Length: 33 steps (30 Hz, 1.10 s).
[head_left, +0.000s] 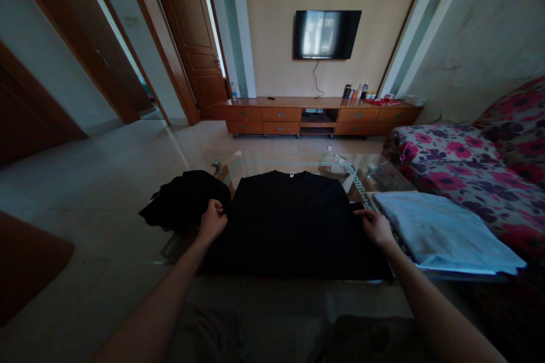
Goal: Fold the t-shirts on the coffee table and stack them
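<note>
A black T-shirt [293,227] lies spread over the glass table, its collar with a small white label at the far side. At its left edge my left hand [214,220] is closed in a pinch on the black cloth. My right hand [377,227] is at the right edge, thumb and index finger pressed together on the shirt's sleeve. A heap of dark clothes [185,198] sits left of the shirt. Right of my right hand lies a folded light-blue cloth or bag [443,232].
The glass table [383,177] has a patterned border. Beyond it stands a wooden TV cabinet [281,114] with bottles on top, under a wall-mounted television [327,35]. A floral sofa [451,153] is on the right. A brown rounded piece of furniture [29,261] is at the left.
</note>
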Each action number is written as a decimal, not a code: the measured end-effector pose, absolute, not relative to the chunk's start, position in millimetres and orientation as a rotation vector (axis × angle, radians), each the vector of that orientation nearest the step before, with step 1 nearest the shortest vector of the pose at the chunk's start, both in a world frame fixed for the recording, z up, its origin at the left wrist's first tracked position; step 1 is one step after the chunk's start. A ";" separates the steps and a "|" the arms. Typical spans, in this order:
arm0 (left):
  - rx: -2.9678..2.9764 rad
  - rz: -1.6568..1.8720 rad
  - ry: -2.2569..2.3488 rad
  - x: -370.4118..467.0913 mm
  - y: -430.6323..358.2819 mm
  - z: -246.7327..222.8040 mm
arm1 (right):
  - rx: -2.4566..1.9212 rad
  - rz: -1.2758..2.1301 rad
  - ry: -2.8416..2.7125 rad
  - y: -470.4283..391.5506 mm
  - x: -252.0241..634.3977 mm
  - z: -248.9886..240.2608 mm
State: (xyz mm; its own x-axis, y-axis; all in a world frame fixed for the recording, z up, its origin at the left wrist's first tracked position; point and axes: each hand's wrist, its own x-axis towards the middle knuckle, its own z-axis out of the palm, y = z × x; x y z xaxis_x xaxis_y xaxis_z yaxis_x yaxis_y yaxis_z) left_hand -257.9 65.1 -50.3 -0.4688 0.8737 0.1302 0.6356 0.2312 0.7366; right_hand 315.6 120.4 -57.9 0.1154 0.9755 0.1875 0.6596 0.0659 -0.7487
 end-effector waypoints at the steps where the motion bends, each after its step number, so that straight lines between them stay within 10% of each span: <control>1: 1.426 1.085 2.194 -256.9 65.9 -51.1 | -1.660 0.549 -1.621 121.5 314.6 -59.7; 16: 2.115 0.099 2.027 -192.4 29.7 -69.5 | -1.929 0.049 -2.267 52.8 224.4 -79.5; 33: 2.523 0.410 1.765 -167.0 64.8 -70.0 | -2.020 0.036 -2.213 94.7 217.6 -81.0</control>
State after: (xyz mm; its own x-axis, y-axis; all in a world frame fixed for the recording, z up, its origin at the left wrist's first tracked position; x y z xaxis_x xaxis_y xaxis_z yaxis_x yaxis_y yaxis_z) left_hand -167.0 64.8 -70.0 0.3196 0.9274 0.1943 0.9182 -0.3538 0.1782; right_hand 217.6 94.7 -81.0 -0.0852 0.9922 0.0904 0.9888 0.0954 -0.1149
